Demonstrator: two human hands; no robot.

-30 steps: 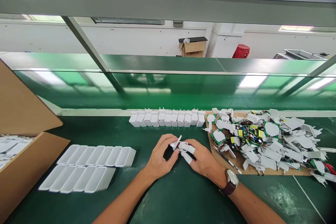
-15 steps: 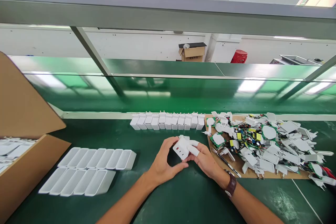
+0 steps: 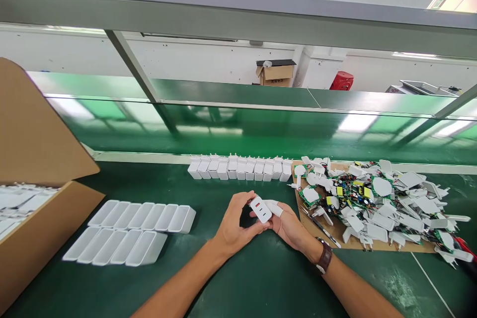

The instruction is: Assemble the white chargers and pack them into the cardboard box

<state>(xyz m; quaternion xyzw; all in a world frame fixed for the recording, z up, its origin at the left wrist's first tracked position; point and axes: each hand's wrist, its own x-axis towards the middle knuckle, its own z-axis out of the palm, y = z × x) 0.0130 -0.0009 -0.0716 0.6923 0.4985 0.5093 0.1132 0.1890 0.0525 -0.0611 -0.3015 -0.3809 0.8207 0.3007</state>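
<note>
Both my hands meet over the green table and hold one white charger (image 3: 261, 209), its port face with a red slot turned up toward me. My left hand (image 3: 234, 223) curls round its left side. My right hand (image 3: 288, 226), with white finger cots on two fingers and a watch on the wrist, grips it from the right. Behind the hands stands a row of several white charger bodies (image 3: 240, 167). To the right lies a cardboard sheet (image 3: 337, 231) heaped with circuit boards and white plug parts (image 3: 372, 196).
Two rows of empty white shells (image 3: 130, 231) lie to the left. An open cardboard box (image 3: 40, 218) with more white parts sits at the far left edge. Tweezers (image 3: 320, 226) rest on the cardboard sheet. A green conveyor belt (image 3: 238, 129) runs behind the table.
The parts in my hands have come together into one charger, and I have turned it so the port face points up. The hands stay at the same spot.
</note>
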